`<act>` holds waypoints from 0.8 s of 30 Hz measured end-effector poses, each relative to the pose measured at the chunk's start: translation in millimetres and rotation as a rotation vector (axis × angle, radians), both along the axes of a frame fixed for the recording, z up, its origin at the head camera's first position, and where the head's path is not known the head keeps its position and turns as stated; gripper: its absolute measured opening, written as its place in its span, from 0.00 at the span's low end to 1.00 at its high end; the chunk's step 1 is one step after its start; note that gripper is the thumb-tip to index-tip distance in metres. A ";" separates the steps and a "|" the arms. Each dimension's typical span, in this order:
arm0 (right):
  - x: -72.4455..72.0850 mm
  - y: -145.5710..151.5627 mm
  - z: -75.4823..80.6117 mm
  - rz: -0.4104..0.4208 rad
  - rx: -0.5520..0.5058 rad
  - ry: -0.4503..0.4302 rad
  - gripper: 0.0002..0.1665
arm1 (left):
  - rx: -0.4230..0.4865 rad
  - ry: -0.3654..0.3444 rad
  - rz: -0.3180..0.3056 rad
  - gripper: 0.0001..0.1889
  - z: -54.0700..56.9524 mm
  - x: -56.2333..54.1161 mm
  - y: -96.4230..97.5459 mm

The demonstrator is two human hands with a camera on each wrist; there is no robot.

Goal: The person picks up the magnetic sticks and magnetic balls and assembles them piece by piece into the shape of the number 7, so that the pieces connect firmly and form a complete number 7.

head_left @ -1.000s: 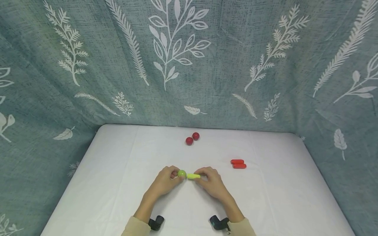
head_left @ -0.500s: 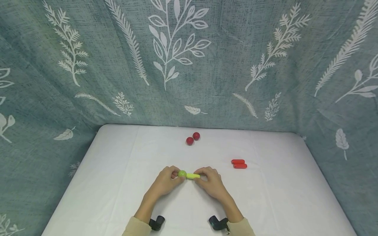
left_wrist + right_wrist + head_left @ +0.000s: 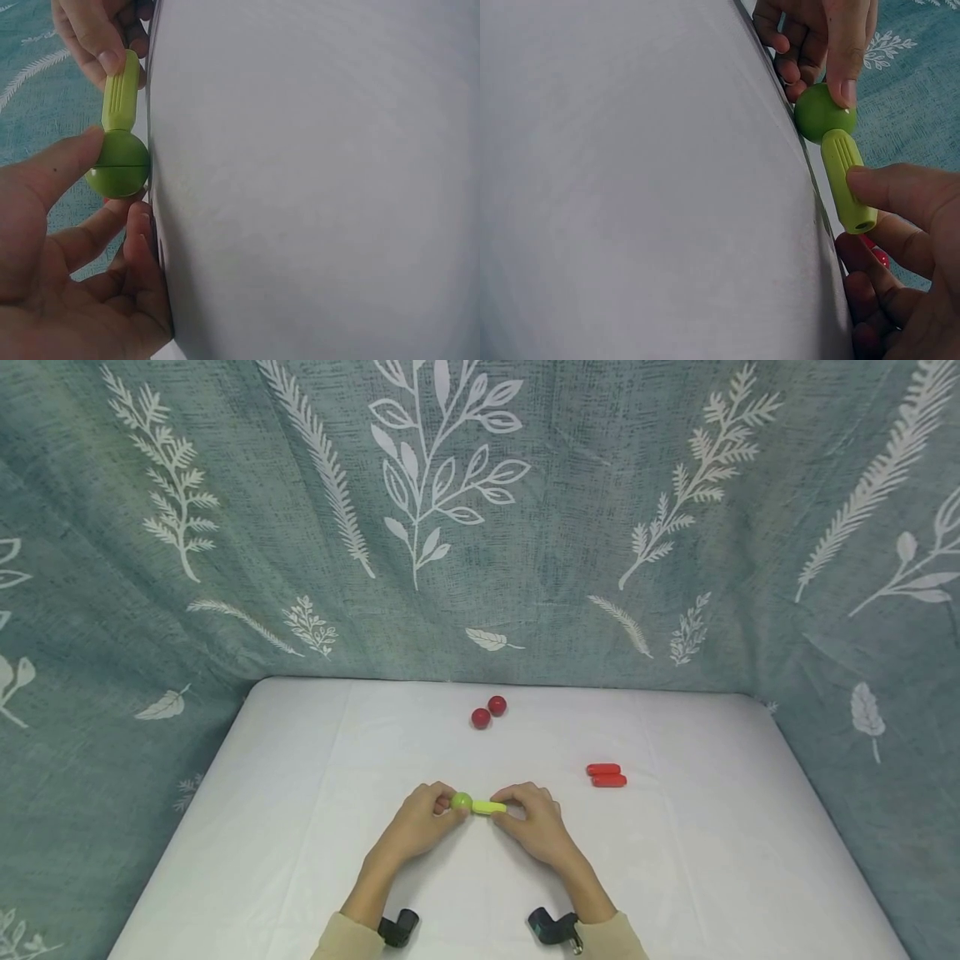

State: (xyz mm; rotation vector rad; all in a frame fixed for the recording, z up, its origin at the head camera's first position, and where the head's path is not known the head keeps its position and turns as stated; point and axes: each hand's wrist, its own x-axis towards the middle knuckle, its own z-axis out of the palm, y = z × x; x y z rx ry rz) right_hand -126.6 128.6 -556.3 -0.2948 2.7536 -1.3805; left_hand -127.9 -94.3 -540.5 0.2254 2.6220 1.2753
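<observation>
My left hand (image 3: 422,817) pinches a green maraca ball (image 3: 120,176) between thumb and fingers; a seam runs round its middle. From the other side, my right hand (image 3: 538,823) grips the yellow-green maraca handle (image 3: 845,176) between thumb and forefinger. Ridges run along this handle, and a small hole shows in its outer end. In both wrist views the handle's inner end meets the ball, the two in line. Both hands are low over the near middle of the white table (image 3: 315,860). The join's inside is hidden.
Two dark red balls (image 3: 481,718) lie close together near the table's far edge. Right of the hands are two red handles (image 3: 609,781), side by side. Black devices (image 3: 552,927) are strapped at both wrists. A green leaf-patterned cloth (image 3: 555,568) hangs behind the table.
My right hand has shifted slightly left, bringing the handle up against the ball; a narrow gap showed between them a second ago. The left hand stays almost still.
</observation>
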 end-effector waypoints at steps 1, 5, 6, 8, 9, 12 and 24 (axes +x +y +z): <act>-0.1 0.1 -0.4 -0.002 0.001 0.003 0.11 | 0.001 -0.001 0.000 0.21 -0.1 -0.2 0.1; -0.1 0.5 -0.5 0.000 -0.005 0.012 0.11 | 0.000 -0.002 0.001 0.21 -0.7 -0.5 -0.2; -0.1 0.5 -0.3 0.000 -0.007 0.011 0.11 | 0.001 -0.005 0.003 0.21 -0.7 -0.3 -0.2; 0.0 0.3 -0.3 -0.001 -0.010 0.002 0.11 | 0.002 -0.009 0.007 0.21 -0.2 0.2 -0.5; 0.2 0.2 -0.3 -0.001 -0.010 -0.001 0.11 | 0.001 -0.011 0.008 0.21 0.1 0.6 -0.6; 1.2 -0.3 -0.8 -0.008 -0.008 -0.014 0.11 | -0.002 -0.015 0.009 0.22 0.6 1.8 -1.2; -13.0 10.0 12.1 -0.008 -0.062 -0.099 0.08 | -0.003 -0.022 0.020 0.22 2.0 1.3 0.6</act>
